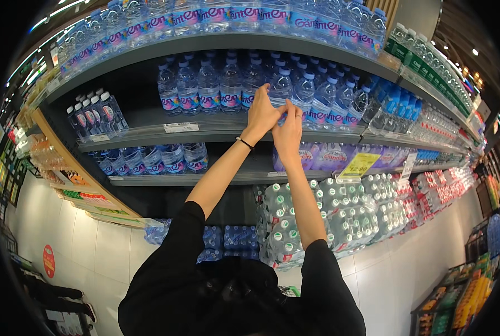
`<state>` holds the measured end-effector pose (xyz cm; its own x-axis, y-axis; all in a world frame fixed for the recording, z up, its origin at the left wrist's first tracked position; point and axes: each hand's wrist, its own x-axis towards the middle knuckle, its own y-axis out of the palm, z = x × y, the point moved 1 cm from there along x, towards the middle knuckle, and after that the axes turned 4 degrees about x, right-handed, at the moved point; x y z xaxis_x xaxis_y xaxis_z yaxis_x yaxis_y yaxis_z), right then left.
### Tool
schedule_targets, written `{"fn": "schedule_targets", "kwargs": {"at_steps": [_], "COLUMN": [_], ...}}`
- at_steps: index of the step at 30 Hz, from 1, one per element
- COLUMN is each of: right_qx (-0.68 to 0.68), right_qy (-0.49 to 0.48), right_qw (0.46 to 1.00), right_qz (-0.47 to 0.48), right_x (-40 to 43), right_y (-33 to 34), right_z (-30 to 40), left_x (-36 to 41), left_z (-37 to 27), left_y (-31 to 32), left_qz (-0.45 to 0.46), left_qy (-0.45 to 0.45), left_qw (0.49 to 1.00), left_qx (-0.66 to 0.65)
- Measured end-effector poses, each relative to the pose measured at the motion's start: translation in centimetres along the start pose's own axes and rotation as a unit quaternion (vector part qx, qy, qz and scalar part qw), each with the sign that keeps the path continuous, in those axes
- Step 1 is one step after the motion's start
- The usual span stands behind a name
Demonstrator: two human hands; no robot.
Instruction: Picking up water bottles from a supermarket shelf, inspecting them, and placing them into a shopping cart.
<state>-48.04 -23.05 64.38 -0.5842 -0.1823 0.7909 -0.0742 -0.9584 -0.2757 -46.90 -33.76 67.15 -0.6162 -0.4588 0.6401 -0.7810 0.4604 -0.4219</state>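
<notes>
Both my arms reach up to a grey store shelf (233, 135) lined with plastic water bottles with blue caps. My left hand (261, 113), with a dark band at its wrist, is at the front row, its fingers near a water bottle (281, 84). Close beside it, my right hand (289, 126) covers the lower part of that bottle, fingers pointing up. The hands meet or nearly meet at the fingertips. Whether either one grips the bottle cannot be told. More bottles (231, 86) stand upright to the left, and others (324, 98) to the right.
Above runs a shelf of larger bottles (245, 17). Small clear bottles (111, 111) stand at the left. Below are purple-wrapped packs (334, 155), a yellow price sign (359, 166) and stacked shrink-wrapped bottle packs (350, 222). A person's legs (61, 296) show at the lower left.
</notes>
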Motion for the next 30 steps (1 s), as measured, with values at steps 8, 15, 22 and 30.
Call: {"fn": "schedule_targets", "kwargs": {"at_steps": [8,15,22,30], "right_qx": [-0.019,0.114,0.092,0.000], "right_qy": [0.024,0.013,-0.207,-0.206], "right_qw": [0.999,0.991,0.965,0.968], "right_qz": [-0.032,-0.066,-0.133,-0.143], "right_x": [0.2,-0.2,-3.0,-13.9], "right_y": [0.8,0.0,-2.5,-2.2], "right_z": [0.3,2.1,11.9,20.9], "left_x": [-0.1,-2.1,-7.8,-17.0], "left_z": [-0.4,-3.6,-7.9,-4.3], "left_y": [0.2,-4.2,-15.1,-23.9], "left_qz": [-0.010,-0.052,-0.084,0.079], "left_qy": [-0.020,0.047,0.101,0.065], "left_qw": [1.000,0.997,0.964,0.937], "left_qx": [0.016,-0.031,-0.230,-0.334]}}
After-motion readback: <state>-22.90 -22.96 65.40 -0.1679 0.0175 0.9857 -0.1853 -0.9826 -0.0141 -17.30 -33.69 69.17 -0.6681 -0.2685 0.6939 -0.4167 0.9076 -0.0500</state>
